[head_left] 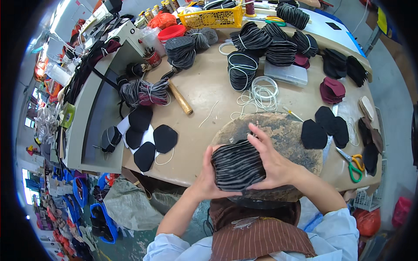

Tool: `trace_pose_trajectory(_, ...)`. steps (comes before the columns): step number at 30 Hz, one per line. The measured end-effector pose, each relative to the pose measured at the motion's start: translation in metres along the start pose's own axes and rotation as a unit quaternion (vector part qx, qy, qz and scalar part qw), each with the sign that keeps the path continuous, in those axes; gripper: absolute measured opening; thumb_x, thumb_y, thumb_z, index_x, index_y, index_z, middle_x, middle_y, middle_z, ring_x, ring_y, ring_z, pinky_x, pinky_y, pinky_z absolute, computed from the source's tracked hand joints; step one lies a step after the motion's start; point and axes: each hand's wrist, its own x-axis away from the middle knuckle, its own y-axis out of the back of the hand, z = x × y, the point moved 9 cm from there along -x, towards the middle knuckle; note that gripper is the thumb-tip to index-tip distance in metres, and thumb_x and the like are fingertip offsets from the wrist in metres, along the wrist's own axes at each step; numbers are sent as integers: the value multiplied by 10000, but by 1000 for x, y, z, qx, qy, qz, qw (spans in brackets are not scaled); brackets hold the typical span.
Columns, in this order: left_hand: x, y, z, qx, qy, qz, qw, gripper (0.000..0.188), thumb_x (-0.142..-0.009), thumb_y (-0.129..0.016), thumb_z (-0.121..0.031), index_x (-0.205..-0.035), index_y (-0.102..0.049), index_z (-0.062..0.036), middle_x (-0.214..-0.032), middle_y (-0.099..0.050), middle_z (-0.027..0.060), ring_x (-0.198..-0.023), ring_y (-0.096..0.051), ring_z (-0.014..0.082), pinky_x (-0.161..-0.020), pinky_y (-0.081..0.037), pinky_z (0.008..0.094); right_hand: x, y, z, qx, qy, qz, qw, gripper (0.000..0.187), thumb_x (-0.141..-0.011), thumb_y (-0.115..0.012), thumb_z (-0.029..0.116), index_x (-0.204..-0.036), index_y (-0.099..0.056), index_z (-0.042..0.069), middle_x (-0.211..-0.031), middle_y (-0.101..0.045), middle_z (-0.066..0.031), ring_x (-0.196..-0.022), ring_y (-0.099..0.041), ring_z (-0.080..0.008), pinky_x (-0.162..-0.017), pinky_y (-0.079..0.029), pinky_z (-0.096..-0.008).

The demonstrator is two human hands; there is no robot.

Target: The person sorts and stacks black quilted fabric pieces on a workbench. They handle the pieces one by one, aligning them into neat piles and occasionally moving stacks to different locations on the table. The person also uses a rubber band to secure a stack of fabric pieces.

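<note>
Between my two hands is a thick stack of dark grey and black cut pieces, its layered edges facing up. My left hand presses on the stack's left side. My right hand grips the right side, with the thumb low and the fingers spread along the far edge. The stack is held over the near edge of a worn round block. Loose black pieces lie just right of the block, partly on its rim.
Green-and-orange-handled scissors lie at the right table edge. Beyond the block are a coil of white cord and bundled stacks. A wooden-handled tool and several black pieces lie on the left. A yellow basket stands at the back.
</note>
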Motion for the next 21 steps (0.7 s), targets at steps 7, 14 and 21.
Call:
trace_pose_trajectory(7,-4,-16,2,-73,38,23,996,1466,-509,-936,-269,-1427,179,-17,-1314,-345,284,-1198,-449,397,-998,-377,476,16,-16,-10,-13,-30,38,999,1161,-655,-806,437,-1453,-99,-24,-1478,-58,-319,-1385,-74,-495,-1119,-151,-548)
trace_pose_trajectory(14,-9,-19,19,-75,163,69,981,1034,-520,-862,-89,-1356,-260,2,-1168,-464,177,-1055,-523,316,-903,-430,381,17,84,-128,145,-270,-249,919,487,-816,-662,336,-1160,-562,6,-1102,-566,-197,-1100,-497,-371,-943,-369,-482)
trace_pose_trajectory(21,16,-13,38,198,259,-125,937,909,-547,-883,-120,-1275,-350,-12,-1183,-506,129,-1091,-543,266,-963,-426,350,-13,102,-177,292,-380,-185,858,247,-765,-721,307,-814,-676,68,-913,-633,-119,-938,-562,-310,-859,-381,-473)
